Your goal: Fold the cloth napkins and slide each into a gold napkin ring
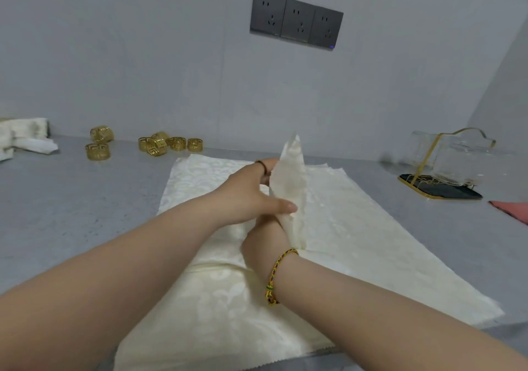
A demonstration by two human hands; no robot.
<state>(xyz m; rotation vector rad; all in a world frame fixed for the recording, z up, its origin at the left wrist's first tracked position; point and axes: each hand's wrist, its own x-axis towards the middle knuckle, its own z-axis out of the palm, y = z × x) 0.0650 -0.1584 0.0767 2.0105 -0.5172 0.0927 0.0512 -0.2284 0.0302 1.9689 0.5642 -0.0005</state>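
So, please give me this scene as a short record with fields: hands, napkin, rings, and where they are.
left hand: grips the folded cream cloth napkin at its middle
right hand: grips its lower end
napkin: upright, above flat cream cloths
gold napkin rings: loose, back left on grey counter

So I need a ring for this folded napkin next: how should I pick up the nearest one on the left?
Pinch the band of that ring from above, thumb outside, a finger in the hole. It sits flat with its opening up, apart from the other rings, so the top rim is free.
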